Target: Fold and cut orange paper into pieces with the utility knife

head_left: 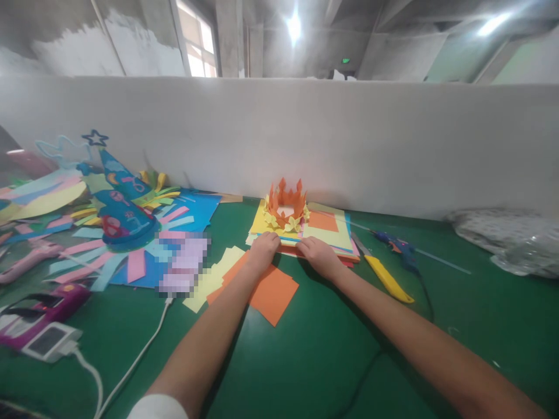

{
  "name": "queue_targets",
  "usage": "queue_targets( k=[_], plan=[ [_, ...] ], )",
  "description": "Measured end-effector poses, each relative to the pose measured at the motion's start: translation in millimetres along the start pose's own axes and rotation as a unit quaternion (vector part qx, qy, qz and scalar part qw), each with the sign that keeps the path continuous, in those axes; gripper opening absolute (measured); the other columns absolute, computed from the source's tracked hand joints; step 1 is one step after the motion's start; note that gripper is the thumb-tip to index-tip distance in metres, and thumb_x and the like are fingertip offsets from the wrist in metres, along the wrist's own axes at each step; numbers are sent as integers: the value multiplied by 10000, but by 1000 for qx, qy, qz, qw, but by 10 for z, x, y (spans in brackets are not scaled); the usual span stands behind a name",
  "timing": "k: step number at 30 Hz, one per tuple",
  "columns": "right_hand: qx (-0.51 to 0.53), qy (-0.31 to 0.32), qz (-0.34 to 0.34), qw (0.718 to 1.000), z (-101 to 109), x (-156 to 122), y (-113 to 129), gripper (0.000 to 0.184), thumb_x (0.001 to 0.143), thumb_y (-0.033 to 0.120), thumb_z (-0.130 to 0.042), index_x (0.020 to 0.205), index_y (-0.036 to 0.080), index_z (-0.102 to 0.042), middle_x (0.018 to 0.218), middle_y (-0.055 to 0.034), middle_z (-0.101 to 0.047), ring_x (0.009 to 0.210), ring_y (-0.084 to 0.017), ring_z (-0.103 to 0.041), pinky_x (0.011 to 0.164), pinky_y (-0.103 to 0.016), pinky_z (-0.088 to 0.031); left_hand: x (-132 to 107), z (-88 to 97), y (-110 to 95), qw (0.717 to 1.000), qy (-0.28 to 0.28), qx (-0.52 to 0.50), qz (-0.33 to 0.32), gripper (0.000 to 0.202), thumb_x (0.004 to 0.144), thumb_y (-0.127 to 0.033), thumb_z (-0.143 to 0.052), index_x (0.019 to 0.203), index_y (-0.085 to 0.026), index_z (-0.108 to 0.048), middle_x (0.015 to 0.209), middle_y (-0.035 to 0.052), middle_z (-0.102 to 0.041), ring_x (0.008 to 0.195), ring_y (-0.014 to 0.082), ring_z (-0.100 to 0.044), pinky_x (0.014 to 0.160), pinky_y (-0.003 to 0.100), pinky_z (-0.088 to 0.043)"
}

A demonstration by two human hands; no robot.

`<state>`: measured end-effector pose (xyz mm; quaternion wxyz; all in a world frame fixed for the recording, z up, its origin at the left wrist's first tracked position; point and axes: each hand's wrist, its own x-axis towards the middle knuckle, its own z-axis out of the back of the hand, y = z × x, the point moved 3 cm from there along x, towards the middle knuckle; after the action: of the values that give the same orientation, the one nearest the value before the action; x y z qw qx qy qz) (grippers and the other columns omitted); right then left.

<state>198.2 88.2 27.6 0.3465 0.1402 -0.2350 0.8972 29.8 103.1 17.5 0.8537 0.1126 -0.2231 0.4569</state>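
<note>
An orange paper crown (286,205) with small yellow paper flowers stands on a stack of coloured paper sheets (326,231) near the white partition. My left hand (263,250) has its fingers curled onto the stack's near left edge. My right hand (317,255) rests on the stack's near edge, fingers bent and pressed on the paper. Both hands touch the same stack, just in front of the crown. Loose orange sheets (273,292) and yellow sheets (213,277) lie on the green table under my left forearm.
A yellow utility knife (386,278) and a blue glue gun (399,247) with its cord lie right of the stack. A blue decorated cone hat (122,203) sits on paper strips at left. A pink tool (48,314) and white cable lie near left. A crumpled plastic bag (506,235) is at far right.
</note>
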Motion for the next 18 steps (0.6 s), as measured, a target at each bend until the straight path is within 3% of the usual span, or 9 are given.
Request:
queue_targets(
  k=[4,11,18],
  plan=[
    [20,0,-16,1000,46,3,3,174,901,96,-438,964,126,-597,804,-96,-618,719,-206,-511,658,-304,-372,5,15,-10,1000,8,10,-3,249,919,-121,-421,727,-149,-578,787,70,-579,753,194,-492,649,304,-379],
    [82,-7,-39,996,71,8,19,183,933,243,-457,936,171,-624,882,-86,-663,808,-196,-590,700,-287,-432,2,32,-7,1000,18,8,-20,198,906,-103,-438,769,-140,-575,816,77,-601,790,201,-502,688,314,-405],
    [105,-27,-66,992,52,-63,5,194,926,174,-450,979,170,-637,921,-71,-697,843,-184,-621,744,-292,-458,29,70,3,999,12,-21,-34,187,911,-111,-440,811,-143,-595,833,72,-616,815,194,-513,713,308,-417]
  ],
)
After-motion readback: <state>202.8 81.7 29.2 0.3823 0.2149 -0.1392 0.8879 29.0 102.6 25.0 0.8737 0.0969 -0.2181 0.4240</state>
